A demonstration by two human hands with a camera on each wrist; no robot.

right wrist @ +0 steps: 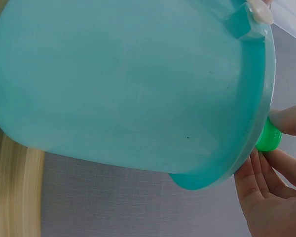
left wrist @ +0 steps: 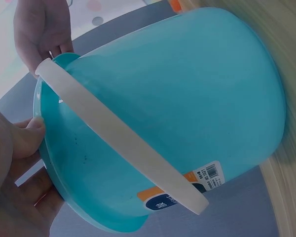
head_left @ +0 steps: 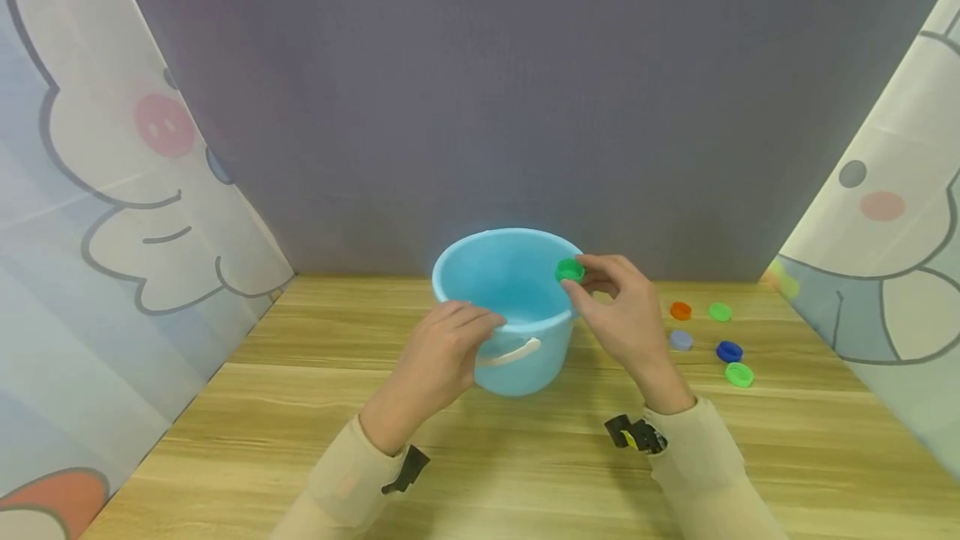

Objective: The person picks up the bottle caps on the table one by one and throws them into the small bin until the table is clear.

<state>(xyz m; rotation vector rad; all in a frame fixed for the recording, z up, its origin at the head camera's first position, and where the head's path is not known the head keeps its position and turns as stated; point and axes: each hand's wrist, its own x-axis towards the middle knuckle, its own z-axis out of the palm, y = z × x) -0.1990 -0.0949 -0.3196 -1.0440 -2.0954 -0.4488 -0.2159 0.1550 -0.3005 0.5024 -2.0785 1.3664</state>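
**Light-blue bucket [head_left: 517, 377], held at the rim, with a green cap [head_left: 570, 271] at its mouth**

Catalogued from my end of the feed, biggest item first.

Backdrop [head_left: 487, 107]: dark grey, plain, behind the table. Printed cloths [head_left: 45, 215]: one per side, pale, with cartoon figures.

Table [head_left: 300, 390]: wood-grained, light brown. I find the bucket standing upright on it, near the backdrop. Its white handle [head_left: 513, 354] crosses the near side; my left wrist view adds a sticker [left wrist: 209, 177] with a barcode.

Sleeves [head_left: 352, 473]: cream, a pair, a black device [head_left: 633, 433] at the right wrist.

Left hand [head_left: 446, 348]: narrow, gripping the bucket's near-left rim — thumb on the outer face, fingers on the other side of the edge.

Right hand [head_left: 622, 307]: at the right rim, pinching the green cap between thumb and fingers. I place that cap above the bucket's opening, just inside the right edge in my head view.

Loose caps, five, on the table to the right: orange [head_left: 680, 311] and light green [head_left: 720, 312] at the back, pale violet [head_left: 681, 340] in the middle, dark blue [head_left: 729, 351] — and, just beside it, nearest me, a second light green [head_left: 739, 374].
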